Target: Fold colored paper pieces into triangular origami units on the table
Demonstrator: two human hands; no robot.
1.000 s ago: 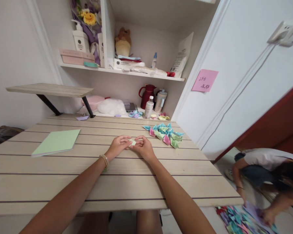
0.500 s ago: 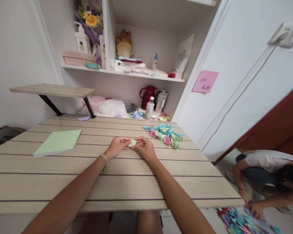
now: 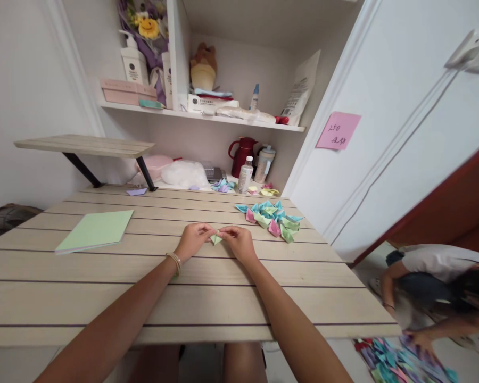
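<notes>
**Two hands pinch a small green paper fold at the middle of the worktop**

While both forearms reach in from six o'clock, we see the left hand (image 3: 192,239) and the right hand (image 3: 238,242) meeting over the middle of the pale slatted worktop (image 3: 207,303). Between them sits a small green folded paper (image 3: 215,239), a pointed shape with its tip turned down toward the boards. Both hands are closed to a fingertip pinch on it, the left taking its nine o'clock edge and the right its three o'clock edge; the remaining fingers curl in loosely. Whether the paper rests on the worktop or hangs just above it, we cannot tell. A beaded bracelet (image 3: 175,261) circles the left wrist.

At about one o'clock from the hands, near but apart, lies a pile of folded paper pieces (image 3: 272,216) in blue, green and pink. At nine o'clock, well apart, a flat stack of green sheets (image 3: 96,229) lies on the worktop. Toward twelve o'clock, at the back, stand a red jug (image 3: 242,154) and a small white bottle (image 3: 245,177) just beside it. A pink note (image 3: 338,131) is stuck on the wall at two o'clock. At four o'clock, down on the floor, another person (crouched low) (image 3: 435,282) has a hand on scattered coloured papers (image 3: 387,359).
</notes>
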